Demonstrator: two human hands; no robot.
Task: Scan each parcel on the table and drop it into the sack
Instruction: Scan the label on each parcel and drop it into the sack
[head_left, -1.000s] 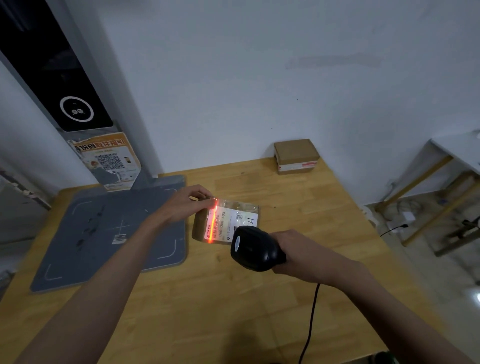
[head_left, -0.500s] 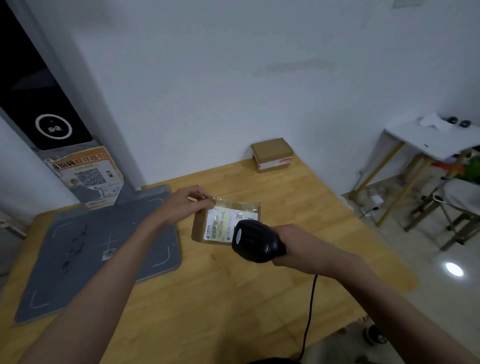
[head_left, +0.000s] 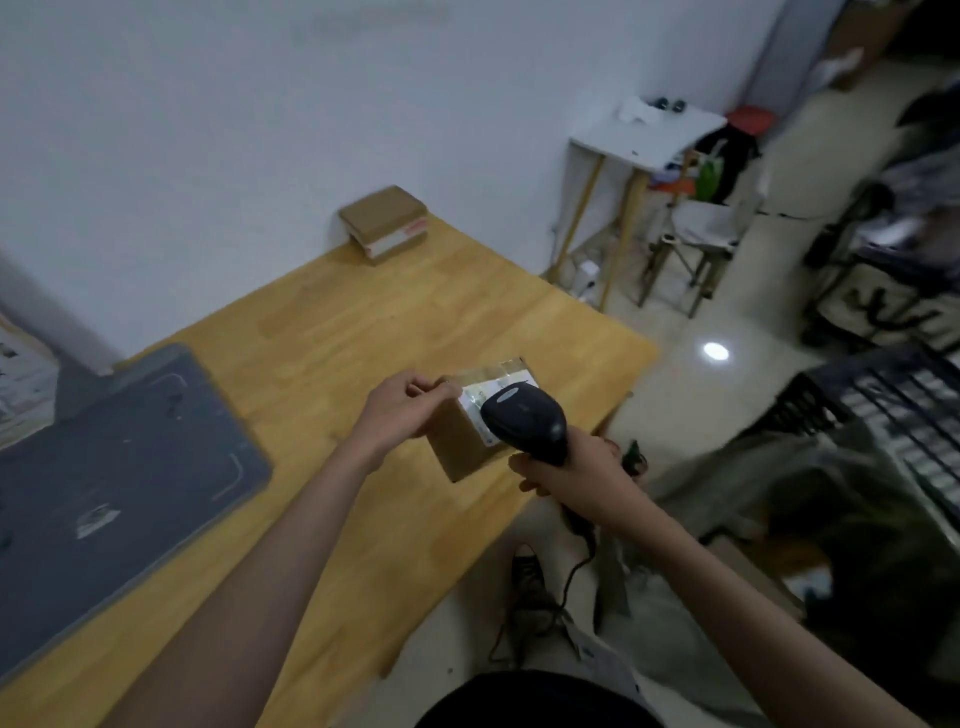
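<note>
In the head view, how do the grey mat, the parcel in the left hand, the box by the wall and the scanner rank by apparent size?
1. Grey mat, clearly largest.
2. Held parcel, partly hidden by the scanner.
3. Box by the wall and scanner look alike; the box is farther away, so I cannot rank them.

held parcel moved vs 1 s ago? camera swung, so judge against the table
Yes. The parcel in the left hand has gone from mid-table to the table's right edge, away from the grey mat.

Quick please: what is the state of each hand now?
Left hand: grips the parcel.
Right hand: holds the scanner.
</note>
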